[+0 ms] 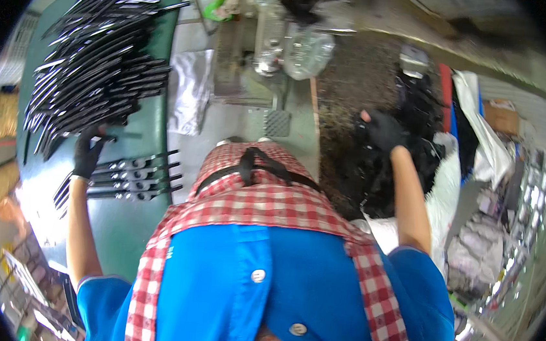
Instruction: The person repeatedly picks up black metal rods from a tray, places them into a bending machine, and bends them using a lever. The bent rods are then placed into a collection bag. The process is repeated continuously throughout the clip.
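Observation:
My left hand (87, 153), in a black glove with bare fingertips, is closed around a black rod at the near edge of a large pile of black rods (93, 70). Just to its right, several black rods with flattened, holed ends (135, 176) lie in a row on the green table (118, 235). Over on the right, my right hand (384, 129), gloved the same way, reaches into a heap of small black parts (415, 105). Its thumb tip sticks out, but the other fingers merge with the dark heap, and any part in them is hidden.
Ahead stands a machine (269, 47) with a ridged metal foot pedal (277, 123) below it. A clear plastic bag (309, 53) hangs beside it. White sacking (444, 179) edges the heap on the right. A cardboard box (502, 117) stands beyond.

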### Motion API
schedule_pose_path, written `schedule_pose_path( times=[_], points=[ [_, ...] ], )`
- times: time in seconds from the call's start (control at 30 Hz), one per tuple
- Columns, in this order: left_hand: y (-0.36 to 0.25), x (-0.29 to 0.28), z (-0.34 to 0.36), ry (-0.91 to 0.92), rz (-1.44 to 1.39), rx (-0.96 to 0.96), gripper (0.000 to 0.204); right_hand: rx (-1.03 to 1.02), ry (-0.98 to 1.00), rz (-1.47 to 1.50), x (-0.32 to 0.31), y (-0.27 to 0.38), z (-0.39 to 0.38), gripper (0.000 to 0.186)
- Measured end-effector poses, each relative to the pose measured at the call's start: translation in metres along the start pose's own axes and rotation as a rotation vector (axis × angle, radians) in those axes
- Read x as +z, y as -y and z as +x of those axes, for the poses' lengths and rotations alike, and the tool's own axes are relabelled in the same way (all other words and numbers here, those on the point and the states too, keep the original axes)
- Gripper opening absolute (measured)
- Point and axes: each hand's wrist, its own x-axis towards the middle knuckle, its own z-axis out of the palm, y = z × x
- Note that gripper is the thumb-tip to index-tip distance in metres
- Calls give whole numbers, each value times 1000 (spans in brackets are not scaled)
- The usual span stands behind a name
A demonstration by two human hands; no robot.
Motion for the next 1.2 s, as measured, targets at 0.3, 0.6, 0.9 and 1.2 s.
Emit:
schedule_pose_path(
  times=[0.3, 0.6, 0.9, 1.2],
  points=[
    [-120, 20, 27, 70, -341, 131, 26, -78, -206, -184, 11, -100, -18, 26],
    [-219, 48, 72, -65, -427, 195, 24, -205, -280, 283, -26, 25, -22, 55],
    [-300, 14, 81, 177, -63, 355, 28, -660, -128, 255, -42, 144, -44, 38],
    [-314, 13, 118, 702, -379, 387, 39, -842, -344, -133, -75, 167, -56, 38]
  ],
)
